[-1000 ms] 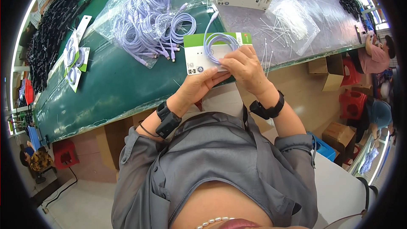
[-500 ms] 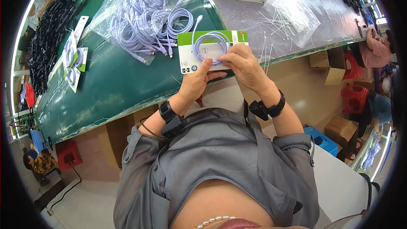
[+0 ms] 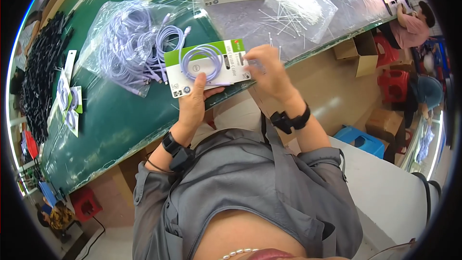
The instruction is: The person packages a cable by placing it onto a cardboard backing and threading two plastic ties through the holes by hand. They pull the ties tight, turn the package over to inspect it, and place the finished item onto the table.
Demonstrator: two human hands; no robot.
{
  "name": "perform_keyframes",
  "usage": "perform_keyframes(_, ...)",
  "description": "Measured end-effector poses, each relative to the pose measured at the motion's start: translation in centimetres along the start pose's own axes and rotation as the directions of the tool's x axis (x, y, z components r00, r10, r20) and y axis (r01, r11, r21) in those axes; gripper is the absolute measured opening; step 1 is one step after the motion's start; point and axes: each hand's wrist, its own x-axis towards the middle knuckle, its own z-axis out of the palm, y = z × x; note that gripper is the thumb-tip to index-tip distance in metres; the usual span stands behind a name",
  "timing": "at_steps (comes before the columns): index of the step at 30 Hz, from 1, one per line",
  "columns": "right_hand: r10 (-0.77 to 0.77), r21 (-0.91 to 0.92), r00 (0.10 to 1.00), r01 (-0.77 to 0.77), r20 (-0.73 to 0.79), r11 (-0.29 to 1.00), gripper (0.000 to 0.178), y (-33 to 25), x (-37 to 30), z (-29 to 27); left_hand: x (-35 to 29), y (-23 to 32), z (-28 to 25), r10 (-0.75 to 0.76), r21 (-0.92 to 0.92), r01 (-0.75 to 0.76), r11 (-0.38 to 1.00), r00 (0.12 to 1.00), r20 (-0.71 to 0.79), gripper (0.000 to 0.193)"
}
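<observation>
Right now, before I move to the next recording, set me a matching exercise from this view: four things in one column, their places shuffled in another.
Things
1. Green-and-white rectangular cardboard card
2. Thin white plastic ties massed in clear plastic
3. Large heap of long black items
4. Tangled lilac cables in clear plastic

Places
A. Along the left side of the green tabletop
B. On the grey surface
C. In the left hand's grip
D. Just beyond the card's left end

Pairs: 1-C, 2-B, 3-A, 4-D

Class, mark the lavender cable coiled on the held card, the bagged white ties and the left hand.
Lavender cable (image 3: 219,61): head view, right side of the coil.
Bagged white ties (image 3: 304,4): head view, middle of the bundle.
Left hand (image 3: 193,102): head view, below the thumb.
</observation>
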Motion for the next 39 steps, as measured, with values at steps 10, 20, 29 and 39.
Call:
perform_keyframes(10,0.016,-0.302,0.965,0.067,0.263,0.951,0.023,3.0,-3.4,-8.2,0.9,-0.1,0.9,-0.036,-0.040,0.037,0.999,0.999,0.010,0.038)
perform_keyframes(20,-0.141,-0.292,0.939,0.237,0.314,0.927,0.019,4.6,-3.2,-7.1,1.5,-0.1,2.6,-0.076,-0.078,0.080,0.994,0.996,0.050,0.041)
perform_keyframes(29,-0.181,-0.165,0.980,0.193,0.087,0.967,0.019,-0.1,-0.7,-7.9,2.3,0.7,5.2,-0.189,-0.401,0.204,0.893,0.979,0.077,0.039)
perform_keyframes(39,0.171,-0.007,0.977,-0.174,-0.127,0.985,0.014,-4.6,-0.6,-1.5,3.0,1.5,7.0,-0.187,-0.531,0.220,0.819,0.976,0.115,0.035)
